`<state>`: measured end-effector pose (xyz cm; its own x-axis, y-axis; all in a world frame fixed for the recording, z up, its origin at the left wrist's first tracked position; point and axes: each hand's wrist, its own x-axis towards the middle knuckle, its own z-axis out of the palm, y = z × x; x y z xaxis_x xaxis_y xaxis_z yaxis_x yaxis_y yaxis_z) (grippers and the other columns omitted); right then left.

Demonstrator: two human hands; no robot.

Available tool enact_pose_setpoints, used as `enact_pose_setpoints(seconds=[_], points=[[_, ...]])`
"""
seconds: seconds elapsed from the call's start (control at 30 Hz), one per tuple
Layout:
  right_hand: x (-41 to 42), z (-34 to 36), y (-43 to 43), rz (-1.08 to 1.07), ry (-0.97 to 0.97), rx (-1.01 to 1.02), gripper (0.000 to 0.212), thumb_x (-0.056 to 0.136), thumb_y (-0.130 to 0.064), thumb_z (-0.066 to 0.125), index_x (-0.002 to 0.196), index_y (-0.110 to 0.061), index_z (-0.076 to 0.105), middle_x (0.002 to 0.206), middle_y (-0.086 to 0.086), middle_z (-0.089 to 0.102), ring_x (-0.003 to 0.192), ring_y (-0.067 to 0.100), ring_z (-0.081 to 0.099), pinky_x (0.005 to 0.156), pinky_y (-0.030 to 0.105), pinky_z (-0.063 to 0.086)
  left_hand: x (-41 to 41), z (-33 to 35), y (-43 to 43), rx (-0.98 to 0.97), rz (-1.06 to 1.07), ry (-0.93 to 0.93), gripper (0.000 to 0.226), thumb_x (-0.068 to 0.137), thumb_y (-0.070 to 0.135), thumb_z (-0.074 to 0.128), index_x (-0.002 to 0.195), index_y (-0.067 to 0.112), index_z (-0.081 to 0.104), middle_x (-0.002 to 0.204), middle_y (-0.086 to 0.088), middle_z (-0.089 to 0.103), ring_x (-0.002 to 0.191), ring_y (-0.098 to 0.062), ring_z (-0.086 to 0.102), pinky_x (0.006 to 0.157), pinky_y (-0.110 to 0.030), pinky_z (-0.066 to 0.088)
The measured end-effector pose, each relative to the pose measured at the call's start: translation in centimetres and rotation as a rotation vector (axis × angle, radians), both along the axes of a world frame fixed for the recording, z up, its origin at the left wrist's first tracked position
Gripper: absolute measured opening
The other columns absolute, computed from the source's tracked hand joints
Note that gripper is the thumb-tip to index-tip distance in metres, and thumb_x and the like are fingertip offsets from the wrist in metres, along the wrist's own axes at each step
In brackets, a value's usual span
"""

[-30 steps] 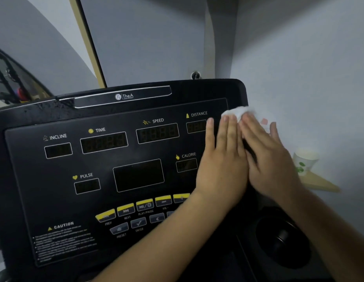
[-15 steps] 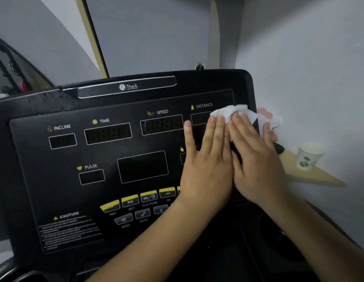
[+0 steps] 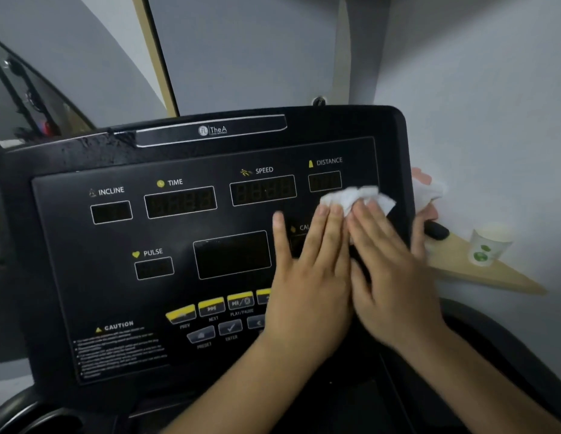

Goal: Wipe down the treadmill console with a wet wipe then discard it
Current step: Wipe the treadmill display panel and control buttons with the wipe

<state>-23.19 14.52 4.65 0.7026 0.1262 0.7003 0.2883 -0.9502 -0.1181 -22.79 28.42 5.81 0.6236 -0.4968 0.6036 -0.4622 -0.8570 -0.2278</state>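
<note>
The black treadmill console (image 3: 116, 277) fills the head view, with dark displays marked INCLINE, TIME, SPEED, DISTANCE and PULSE and a row of yellow buttons. A crumpled white wet wipe (image 3: 355, 197) lies on the panel's right side, just below the DISTANCE display. My left hand (image 3: 310, 270) and my right hand (image 3: 388, 267) lie flat side by side, fingers straight, their fingertips pressing the wipe's lower edge onto the panel. The hands cover the CALORIE display and some buttons.
A wooden corner shelf (image 3: 479, 274) on the right wall carries a white paper cup with green marks (image 3: 489, 245) and a dark small object (image 3: 437, 231). A white and pink packet (image 3: 428, 187) shows behind the console's right edge. Grey walls stand close behind.
Both hands slid the wipe leftward and a little down, from the console's right edge onto the panel under DISTANCE. The camera view shifted slightly.
</note>
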Motion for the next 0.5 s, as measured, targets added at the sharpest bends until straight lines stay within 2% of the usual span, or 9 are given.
enact_pose_setpoints(seconds=[0.1, 0.27, 0.5], points=[[-0.9, -0.9, 0.6, 0.004, -0.007, -0.055, 0.057, 0.094, -0.030, 0.038, 0.147, -0.011, 0.039, 0.156, 0.004, 0.034, 0.147, 0.016, 0.024, 0.113, 0.068, 0.015, -1.0, -1.0, 1.3, 0.034, -0.008, 0.002, 0.063, 0.097, 0.034, 0.038, 0.152, 0.004, 0.028, 0.161, -0.016, 0.021, 0.151, -0.028, 0.013, 0.112, -0.072, -0.001], [1.3, 3.7, 1.5, -0.029, 0.016, -0.102, 0.057, 0.096, -0.031, 0.031, 0.149, -0.013, 0.038, 0.157, 0.002, 0.032, 0.148, 0.013, 0.021, 0.114, 0.067, 0.011, 1.1, 3.4, 1.5, 0.067, 0.090, -0.050, 0.060, 0.098, 0.030, 0.025, 0.153, 0.004, 0.025, 0.160, -0.017, 0.023, 0.150, -0.030, 0.013, 0.111, -0.070, -0.012], [-2.3, -2.1, 2.6, 0.071, 0.053, -0.135, 0.057, 0.095, -0.032, 0.036, 0.148, -0.011, 0.038, 0.157, 0.005, 0.030, 0.149, 0.016, 0.018, 0.117, 0.063, 0.014, -3.0, -2.7, 3.8, 0.053, -0.003, 0.013, 0.065, 0.100, 0.038, 0.031, 0.152, 0.000, 0.021, 0.158, -0.022, 0.024, 0.149, -0.034, 0.015, 0.115, -0.067, 0.007]])
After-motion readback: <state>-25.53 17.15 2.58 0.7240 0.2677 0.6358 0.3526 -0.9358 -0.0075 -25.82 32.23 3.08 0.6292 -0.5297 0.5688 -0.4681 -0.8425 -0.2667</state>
